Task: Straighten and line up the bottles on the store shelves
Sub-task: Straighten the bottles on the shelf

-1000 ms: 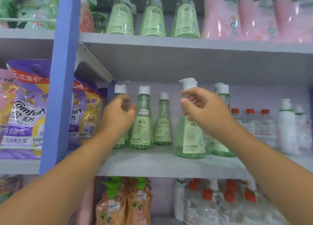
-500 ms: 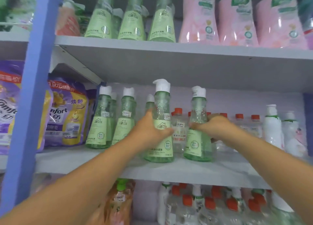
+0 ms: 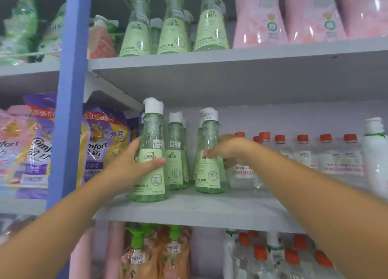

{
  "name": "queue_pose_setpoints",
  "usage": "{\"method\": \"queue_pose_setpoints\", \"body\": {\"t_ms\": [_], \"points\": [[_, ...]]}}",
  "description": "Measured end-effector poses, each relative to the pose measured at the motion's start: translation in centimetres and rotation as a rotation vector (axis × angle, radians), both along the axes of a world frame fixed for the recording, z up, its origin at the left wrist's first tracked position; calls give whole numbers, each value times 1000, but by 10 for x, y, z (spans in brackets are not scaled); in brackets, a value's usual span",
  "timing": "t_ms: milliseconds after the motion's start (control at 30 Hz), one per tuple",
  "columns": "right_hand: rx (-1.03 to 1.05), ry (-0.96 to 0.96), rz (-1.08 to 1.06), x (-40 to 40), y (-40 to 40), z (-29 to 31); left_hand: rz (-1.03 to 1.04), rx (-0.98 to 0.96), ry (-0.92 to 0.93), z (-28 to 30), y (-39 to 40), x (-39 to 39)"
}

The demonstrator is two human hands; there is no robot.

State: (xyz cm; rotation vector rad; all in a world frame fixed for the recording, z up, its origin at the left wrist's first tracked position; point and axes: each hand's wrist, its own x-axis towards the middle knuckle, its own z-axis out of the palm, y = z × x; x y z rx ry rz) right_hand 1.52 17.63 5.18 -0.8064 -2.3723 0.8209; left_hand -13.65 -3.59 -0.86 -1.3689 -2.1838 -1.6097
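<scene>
Three green bottles with white caps stand on the middle shelf [image 3: 199,211]. My left hand [image 3: 134,163] grips the front left green bottle [image 3: 151,136] around its waist, thumb across the label. My right hand [image 3: 231,150] grips the right green bottle [image 3: 210,173] from its right side, fingers curled round its neck. Between them, a little further back, stands a third green bottle [image 3: 176,153], with more green bottles partly hidden behind. All of them are upright.
A row of clear bottles with red caps [image 3: 302,153] runs along the shelf to the right, then white bottles [image 3: 375,148]. A blue upright post [image 3: 69,111] stands left, purple refill bags [image 3: 98,144] beside it. More green bottles [image 3: 174,27] and pink pouches [image 3: 260,16] fill the shelf above.
My left hand has shifted the front green bottle leftward toward the post. My right hand has moved the right bottle left too, closing up the group. The view has shifted.
</scene>
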Motion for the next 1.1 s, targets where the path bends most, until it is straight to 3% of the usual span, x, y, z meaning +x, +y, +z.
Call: {"method": "queue_pose_setpoints", "body": {"t_ms": [433, 700, 1100], "points": [[-93, 188, 100, -31, 29, -27, -256, -57, -98, -13, 12, -38], [-11, 132, 61, -28, 25, -39, -152, -90, -18, -14, 12, -36], [27, 137, 69, -29, 16, -43, 162, 83, -50, -26, -13, -63]]}}
